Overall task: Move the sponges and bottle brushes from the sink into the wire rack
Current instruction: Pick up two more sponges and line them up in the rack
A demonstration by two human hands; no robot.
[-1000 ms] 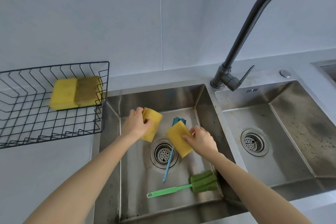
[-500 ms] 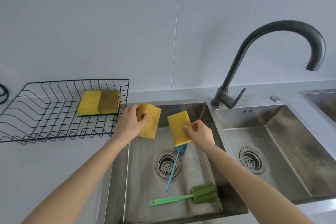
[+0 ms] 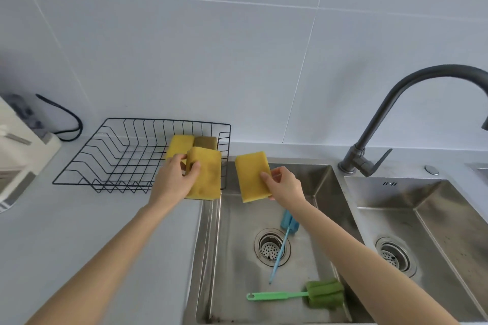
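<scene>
Yellow sponge (image 3: 180, 145) already in the rack (image 3: 113, 155); left hand (image 3: 174, 179) grips another (image 3: 207, 173) at its edge, right hand (image 3: 286, 186) clutches a third (image 3: 250, 174) above the sink (image 3: 324, 185). Both brushes, blue (image 3: 284, 240) and green (image 3: 298, 295), wait below.

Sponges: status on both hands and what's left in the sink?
Left hand and right hand each hold a sponge near wire rack. Blue brush, green brush in sink. Nothing blocking.

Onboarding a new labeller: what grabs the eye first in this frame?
Two yellow sponges held up mid-frame: the left hand grips one sponge at the wire rack's right edge, the right hand another sponge over the sink. Next, the blue brush and green brush lying in the basin.
</scene>
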